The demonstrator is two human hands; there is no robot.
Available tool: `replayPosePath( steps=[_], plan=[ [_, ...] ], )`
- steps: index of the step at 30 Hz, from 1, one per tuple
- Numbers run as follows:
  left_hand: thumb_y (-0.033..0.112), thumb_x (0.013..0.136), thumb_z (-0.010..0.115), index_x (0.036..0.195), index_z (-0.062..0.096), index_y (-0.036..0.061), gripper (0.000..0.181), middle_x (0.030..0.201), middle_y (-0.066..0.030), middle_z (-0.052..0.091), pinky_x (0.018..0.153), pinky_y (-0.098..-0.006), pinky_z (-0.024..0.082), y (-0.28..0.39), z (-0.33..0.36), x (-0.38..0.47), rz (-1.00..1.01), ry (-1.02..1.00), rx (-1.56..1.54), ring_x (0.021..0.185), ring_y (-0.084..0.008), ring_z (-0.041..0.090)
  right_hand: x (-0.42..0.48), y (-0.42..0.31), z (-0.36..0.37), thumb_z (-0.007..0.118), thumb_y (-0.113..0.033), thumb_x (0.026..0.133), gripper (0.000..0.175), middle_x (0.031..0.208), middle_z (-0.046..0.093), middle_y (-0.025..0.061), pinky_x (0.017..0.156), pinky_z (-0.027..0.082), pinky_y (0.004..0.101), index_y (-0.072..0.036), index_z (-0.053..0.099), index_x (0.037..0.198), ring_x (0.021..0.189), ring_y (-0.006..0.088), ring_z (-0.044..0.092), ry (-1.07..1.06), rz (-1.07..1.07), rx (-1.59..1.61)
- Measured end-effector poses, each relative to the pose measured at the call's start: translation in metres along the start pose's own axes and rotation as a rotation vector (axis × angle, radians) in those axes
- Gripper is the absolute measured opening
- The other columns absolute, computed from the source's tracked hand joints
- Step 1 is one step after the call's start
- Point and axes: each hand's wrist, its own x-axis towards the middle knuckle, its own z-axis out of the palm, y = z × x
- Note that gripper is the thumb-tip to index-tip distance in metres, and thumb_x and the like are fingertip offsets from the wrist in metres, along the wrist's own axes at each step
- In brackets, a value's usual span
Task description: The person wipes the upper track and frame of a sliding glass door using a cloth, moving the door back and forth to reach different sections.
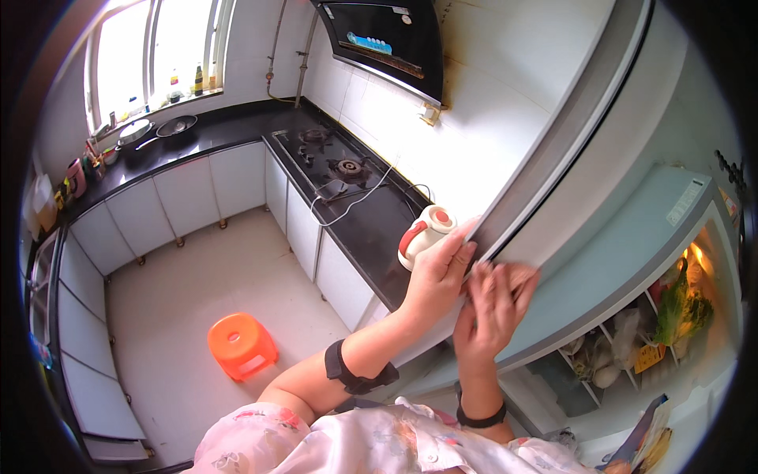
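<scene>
My left hand [441, 262] is at the lower visible end of a grey door frame [548, 139], with its thumb and fingers against the edge. Beside it, my right hand [494, 311] is raised close to the same edge, its fingers bent and blurred by motion. I cannot tell whether anything small is between the hands. Just behind my left hand, a cream kettle or vacuum jug [427, 240] with a red handle stands on the black countertop [370, 243]. Black straps circle both forearms.
At right, a refrigerator [616, 260] stands open, with leafy greens [681, 308] and bagged food inside. An orange plastic stool [241, 346] stands on the floor. A gas stove [337, 160] and a white cable [355, 210] are on the counter, below a range hood [385, 47].
</scene>
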Motion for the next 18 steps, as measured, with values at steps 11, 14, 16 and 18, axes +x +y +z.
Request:
replayPosePath(
  steps=[11,14,16,18],
  plan=[
    [0.016,0.100,0.052,0.136,0.051,0.0022,0.039,0.123,-0.0060,0.062,0.100,-0.0262,0.039,0.004,-0.015,0.003,-0.136,-0.246,-0.089,0.113,-0.0121,0.054,0.001,0.005,-0.049,0.053,-0.002,0.086,0.030,0.132,0.057,0.0140,0.105,0.036,0.0506,-0.007,0.069,0.111,0.120,0.0410,0.051,0.028,0.006,0.026],
    [0.024,0.103,0.046,0.137,0.048,-0.0025,0.043,0.138,-0.0090,0.051,0.110,-0.0294,0.031,0.005,-0.025,0.008,-0.279,-0.261,-0.410,0.131,-0.0158,0.042,0.058,0.005,-0.029,0.052,-0.002,0.085,0.033,0.131,0.057,0.0183,0.107,0.032,0.0558,-0.002,0.067,0.115,0.126,0.0485,0.045,0.111,0.031,-0.003],
    [0.025,0.104,0.042,0.140,0.044,-0.0025,0.045,0.142,-0.0087,0.047,0.112,-0.0305,0.028,-0.002,-0.025,0.010,-0.374,-0.289,-0.638,0.133,-0.0167,0.040,0.069,0.004,-0.015,0.052,-0.002,0.084,0.036,0.131,0.057,0.0197,0.107,0.034,0.0553,-0.003,0.067,0.116,0.125,0.0519,0.044,0.103,0.039,-0.074],
    [0.026,0.104,0.041,0.141,0.042,-0.0027,0.046,0.144,-0.0086,0.045,0.112,-0.0308,0.027,-0.003,-0.028,0.012,-0.382,-0.321,-0.672,0.134,-0.0171,0.039,0.066,0.000,-0.006,0.054,-0.002,0.082,0.034,0.127,0.060,0.0187,0.108,0.033,0.0552,-0.004,0.069,0.113,0.128,0.0532,0.041,0.141,0.051,-0.153]
  ],
)
